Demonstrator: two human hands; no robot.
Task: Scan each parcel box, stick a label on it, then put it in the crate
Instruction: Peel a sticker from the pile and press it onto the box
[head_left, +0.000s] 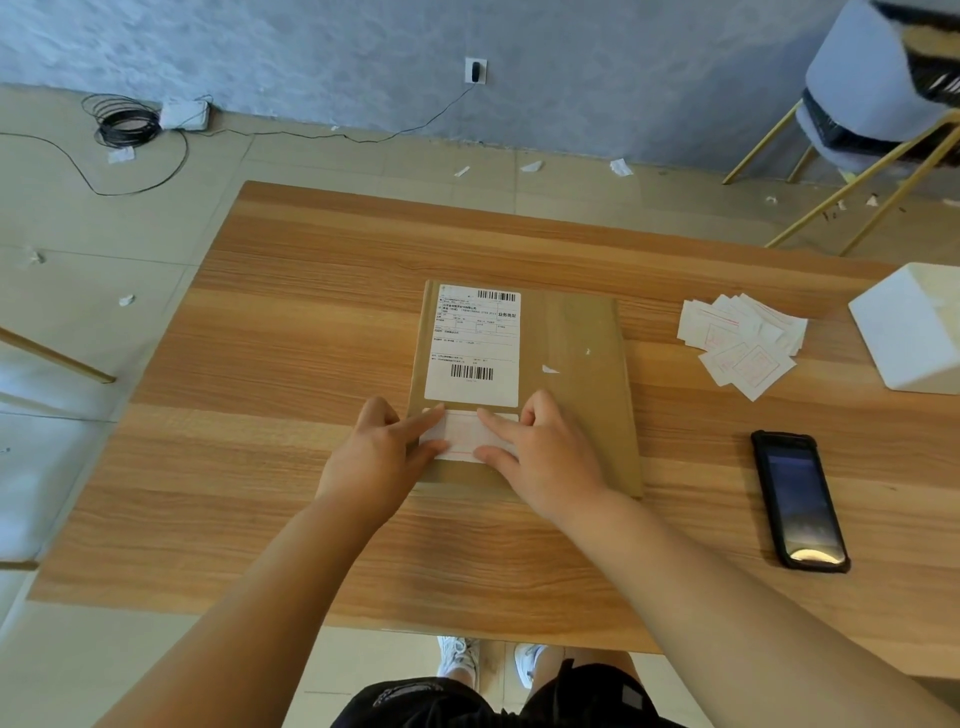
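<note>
Step in hand: label application. Read L to R.

1. Wooden table (260, 364): fills centre frame; work surface.
2. Left hand (379, 452), lower centre: index finger and thumb extended, pressing the L end of the small white label (462, 434); remaining fingers curled under, gripping nothing.
3. Label: lies flat on the near edge of the parcel box (571, 364), just below the printed shipping label (472, 348). Whether the two touch or overlap cannot be told.
4. Parcel box: flat brown carton, centre frame, resting on the table, not yet in any crate.
5. Right hand (540, 457): same posture, index and thumb flat on the R end of the label, other fingers tucked.
6. Right of frame: loose pile of spare labels (737, 343); below it a handheld scanner (797, 501), screen up, untouched; at the R edge a white foam box (909, 332), possibly the crate.

Procedure (judgement): smooth from label centre outward w/ both index fingers to expel air. Keep label edges parallel to the carton edge. Do not cover either barcode. Rub corners last. Carton is light, so keep downward pressure to stop it sliding.
</note>
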